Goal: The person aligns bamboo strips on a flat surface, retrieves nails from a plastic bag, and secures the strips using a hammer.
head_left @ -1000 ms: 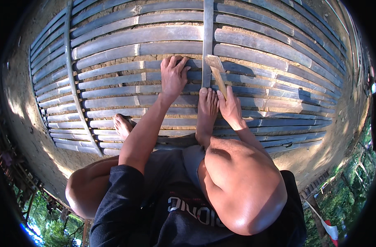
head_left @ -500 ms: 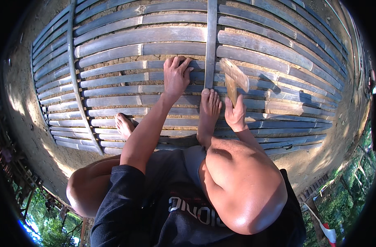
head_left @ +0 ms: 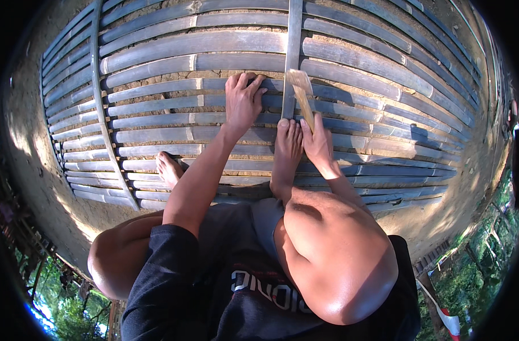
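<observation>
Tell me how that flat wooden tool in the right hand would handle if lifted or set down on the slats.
The wooden tool looks stiff: it stays straight in the right hand. Its thin handle and broad flat head suggest it is probably light but head-heavy. Being flat, it would likely lie still on the bamboo slats rather than roll.

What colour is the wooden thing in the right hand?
Pale tan wooden mallet, seen best in the head view.

Grey, matt, weathered bamboo slats (head_left: 350,62) are laid on rough, cracked dry earth (head_left: 26,153); the blade (head_left: 302,91) looks of pale wood.
</observation>
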`<state>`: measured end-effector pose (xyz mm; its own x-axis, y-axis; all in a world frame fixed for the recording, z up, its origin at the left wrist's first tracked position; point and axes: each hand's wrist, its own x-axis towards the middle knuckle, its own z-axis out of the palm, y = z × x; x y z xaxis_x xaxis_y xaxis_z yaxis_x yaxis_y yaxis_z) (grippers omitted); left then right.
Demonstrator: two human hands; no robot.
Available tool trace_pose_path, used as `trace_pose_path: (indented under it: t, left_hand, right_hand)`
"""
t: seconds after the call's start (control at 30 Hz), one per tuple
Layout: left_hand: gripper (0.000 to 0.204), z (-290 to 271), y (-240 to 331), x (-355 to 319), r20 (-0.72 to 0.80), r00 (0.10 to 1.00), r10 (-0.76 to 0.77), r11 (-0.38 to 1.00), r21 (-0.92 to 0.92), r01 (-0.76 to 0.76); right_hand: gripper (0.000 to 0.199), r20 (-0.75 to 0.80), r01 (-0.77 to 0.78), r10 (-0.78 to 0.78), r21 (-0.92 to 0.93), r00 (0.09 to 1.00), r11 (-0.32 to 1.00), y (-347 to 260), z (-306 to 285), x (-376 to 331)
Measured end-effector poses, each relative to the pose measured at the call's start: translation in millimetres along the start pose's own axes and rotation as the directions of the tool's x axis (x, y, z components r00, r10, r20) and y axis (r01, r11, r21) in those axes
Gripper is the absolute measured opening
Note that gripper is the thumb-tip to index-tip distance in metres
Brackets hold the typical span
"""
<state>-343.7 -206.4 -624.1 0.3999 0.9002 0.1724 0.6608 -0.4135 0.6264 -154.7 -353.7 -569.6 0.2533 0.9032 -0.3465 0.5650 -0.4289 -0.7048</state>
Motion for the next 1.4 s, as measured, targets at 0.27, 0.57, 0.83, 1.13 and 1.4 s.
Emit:
trace_pose_path:
  t: [0.27, 0.57, 0.83, 1.13, 1.4]
  left_hand:
    - [0.030, 0.5, -0.5, -0.2, -0.006, 1.000, -0.004, 1.000, -0.021, 0.004]
    - [0.031, 2.1, -2.6, 1.4, 0.001, 1.000, -0.007, 1.000, -0.016, 0.007]
    - [0.029, 1.5, -2.4, 0.4, -0.009, 1.000, 0.009, 1.000, -0.011, -0.009]
    - [0.030, 1.8, -3.4, 1.4, -0.018, 1.000, 0.000, 1.000, -0.020, 0.000]
    - [0.031, 0.9, -3.9, -1.5, -0.025, 0.999, 0.021, 0.999, -0.034, -0.022]
  right_hand:
    - [0.030, -0.195, 0.149, -0.138, 0.039, 0.971, 0.988, 6.9, 3.3, -3.2]
    - [0.027, -0.235, 0.165, -0.131, 0.127, 0.963, 0.978, 4.7, -8.0, 6.7]
    - [0.028, -0.337, 0.460, -0.420, 0.047, 0.843, 0.887, 6.1, -18.5, 0.4]
    - [0.030, 0.022, 0.033, -0.032, -0.053, 0.999, 0.998, 23.1, -26.9, 8.0]
    - [0.026, -0.008, 0.166, -0.173, -0.254, 0.985, 0.953, 19.0, -15.7, 19.3]
